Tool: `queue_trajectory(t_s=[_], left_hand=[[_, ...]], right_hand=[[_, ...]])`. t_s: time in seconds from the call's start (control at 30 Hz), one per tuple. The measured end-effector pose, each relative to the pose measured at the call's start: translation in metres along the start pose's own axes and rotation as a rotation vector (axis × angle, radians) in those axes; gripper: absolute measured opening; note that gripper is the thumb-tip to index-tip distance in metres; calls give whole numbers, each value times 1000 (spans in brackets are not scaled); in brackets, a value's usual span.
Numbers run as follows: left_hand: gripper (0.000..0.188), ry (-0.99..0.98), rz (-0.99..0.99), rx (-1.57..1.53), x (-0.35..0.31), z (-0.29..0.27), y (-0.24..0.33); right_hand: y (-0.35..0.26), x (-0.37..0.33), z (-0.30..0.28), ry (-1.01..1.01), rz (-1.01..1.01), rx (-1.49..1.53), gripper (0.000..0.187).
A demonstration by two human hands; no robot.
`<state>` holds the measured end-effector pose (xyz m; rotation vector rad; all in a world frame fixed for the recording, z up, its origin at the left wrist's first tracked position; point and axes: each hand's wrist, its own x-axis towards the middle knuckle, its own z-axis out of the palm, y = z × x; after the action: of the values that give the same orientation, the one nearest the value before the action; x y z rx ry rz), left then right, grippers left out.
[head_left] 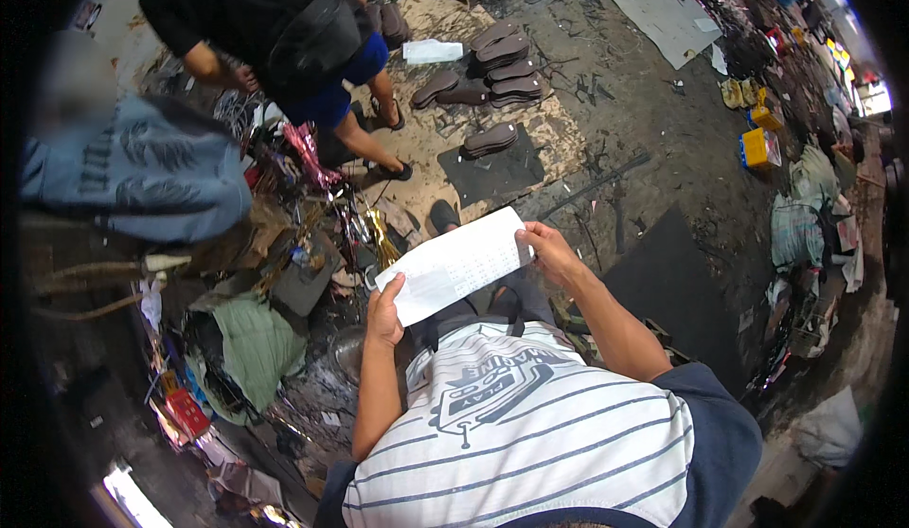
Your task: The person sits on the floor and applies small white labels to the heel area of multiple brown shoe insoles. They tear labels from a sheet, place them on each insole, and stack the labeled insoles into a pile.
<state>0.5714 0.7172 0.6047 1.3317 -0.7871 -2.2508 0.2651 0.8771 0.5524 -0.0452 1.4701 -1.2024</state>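
Observation:
A white paper sheet (464,261) with rows of small print is stretched between my hands, in front of my striped shirt. My left hand (385,312) pinches its lower left corner, thumb on top. At the right end, my right hand (549,250) grips the edge between thumb and fingers. Beyond the paper, stacks of brown shoe soles (507,59) lie on a tan sheet on the floor. Another small stack of soles (490,140) rests on a dark mat (492,176). A second white paper (433,51) lies near the soles.
A person in dark clothes (284,26) stands at the upper left, beside a person in a blue-grey shirt (142,168). Shiny scraps and a green cloth (256,343) clutter the left. Yellow containers (757,147) stand far right; a black sheet (677,282) covers floor at right.

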Motion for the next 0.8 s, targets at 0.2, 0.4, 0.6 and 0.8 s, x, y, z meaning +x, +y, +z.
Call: queue_trajectory(t_s=[0.2, 0.4, 0.6, 0.8], left_hand=[[41, -91, -62, 145, 130, 26, 76], [41, -205, -110, 320, 221, 70, 172], [41, -219, -159, 360, 260, 86, 196], [43, -254, -194, 264, 282, 122, 188]], right_hand=[[-61, 76, 8, 80, -100, 138, 19], [-109, 124, 27, 243, -103, 100, 20], [-124, 141, 36, 273, -56, 132, 27], [-149, 165, -8, 257, -24, 49, 29]])
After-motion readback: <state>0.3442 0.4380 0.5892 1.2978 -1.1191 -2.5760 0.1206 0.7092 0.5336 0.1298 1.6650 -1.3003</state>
